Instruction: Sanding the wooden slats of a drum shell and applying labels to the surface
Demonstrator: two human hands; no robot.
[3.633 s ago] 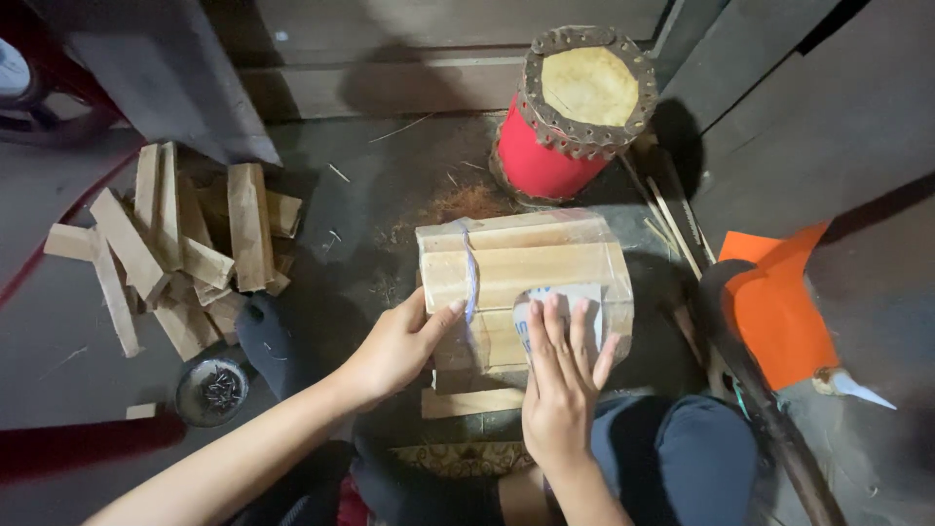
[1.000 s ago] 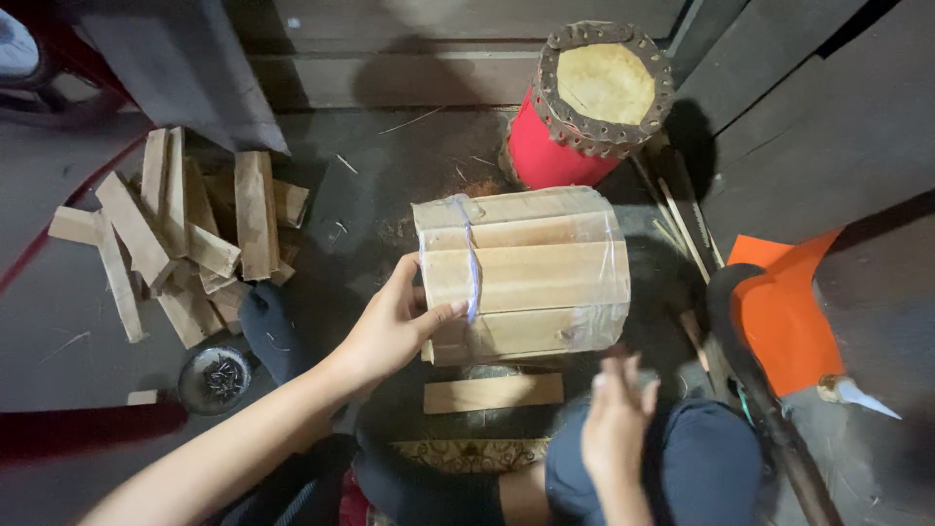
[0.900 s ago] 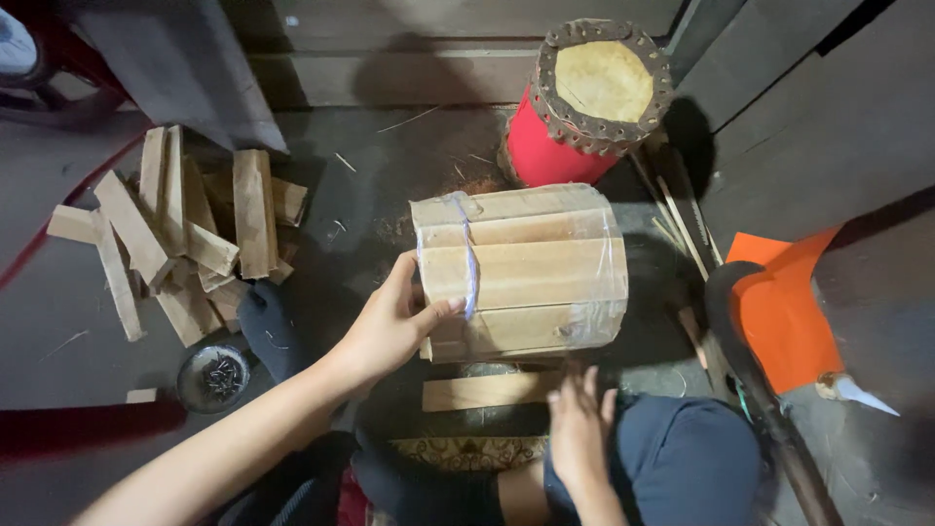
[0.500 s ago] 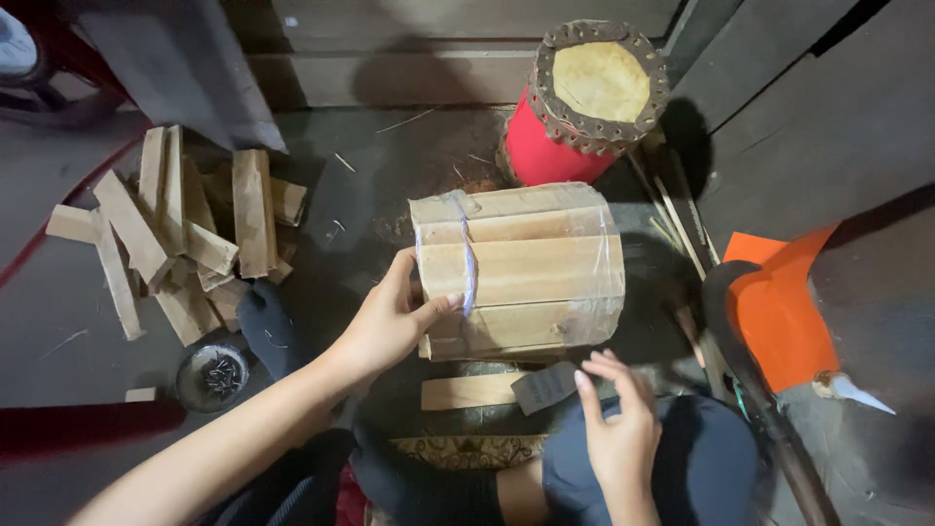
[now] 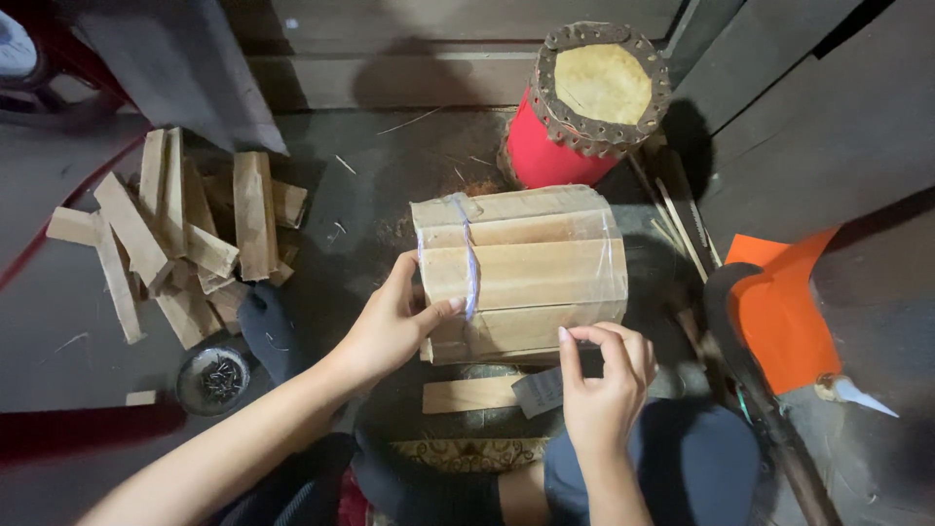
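- The dark floor (image 5: pixel 390 166) carried everything, with grey boards along its far edge and a slanted dark panel toward the far right corner.
- A barrel-shaped bundle of wooden staves (image 5: pixel 521 273) lay on its side at the middle of the floor, wrapped in clear film, with a pale blue band (image 5: pixel 468 255) around its left end.
- A red drum (image 5: pixel 584 107) with a tan skin top and a studded rim stood just beyond the bundle, toward the far edge.
- A loose pile of wooden offcuts (image 5: pixel 180 234) lay well apart from the bundle, toward the left edge of the floor.
- An orange sheet (image 5: pixel 784 312) lay near the right edge, beside a dark curved tool.
- The left hand (image 5: pixel 390 326) gripped the near left end of the bundle, thumb pressed against the staves close to the band, fingers curled around the end.
- The right hand (image 5: pixel 604 390) hovered just in front of the bundle's near edge, fingers pinched narrowly on a small grey piece of sandpaper (image 5: pixel 541 390).
- A short flat wooden strip (image 5: pixel 472 394) lay on the floor near the person's knees, just beside the sandpaper.
- A small round tin of nails (image 5: pixel 214 378) sat near the left, below the offcuts.
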